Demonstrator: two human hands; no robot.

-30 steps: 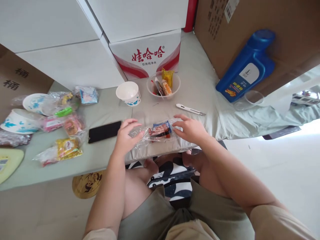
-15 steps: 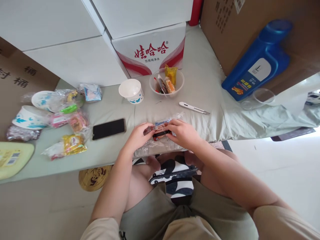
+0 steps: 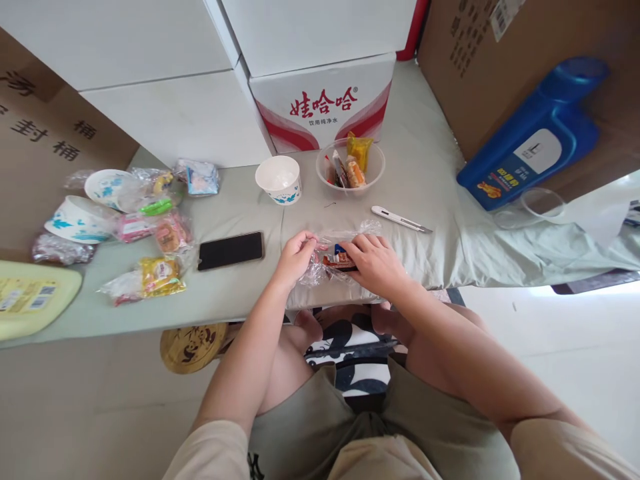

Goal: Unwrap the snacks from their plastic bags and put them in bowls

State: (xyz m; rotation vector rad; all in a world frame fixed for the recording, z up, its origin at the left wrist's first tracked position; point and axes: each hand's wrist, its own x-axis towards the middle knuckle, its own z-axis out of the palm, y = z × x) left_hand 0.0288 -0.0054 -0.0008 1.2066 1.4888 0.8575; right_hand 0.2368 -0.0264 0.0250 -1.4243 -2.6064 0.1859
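Observation:
A clear plastic bag [image 3: 320, 265] with small red and blue snack packets [image 3: 338, 256] inside lies near the front edge of a low table covered in pale green cloth [image 3: 240, 293]. My left hand [image 3: 297, 255] pinches the bag's left end with closed fingers. My right hand [image 3: 376, 263] rests curled on the bag's right side, gripping the snack packets through the plastic. A black phone [image 3: 231, 251] lies just left of my left hand.
A white paper cup [image 3: 279, 179], a clear bowl of snack packets [image 3: 351, 168] and a white utility knife [image 3: 400, 219] sit behind the bag. Bagged snacks [image 3: 150, 277] and paper bowls [image 3: 80, 219] lie at left. A blue jug [image 3: 530, 140] leans on cardboard at right.
Both hands came together from the bag's two ends and closed on it. The bag is now bunched up between them. The camera view shifted a little to the left.

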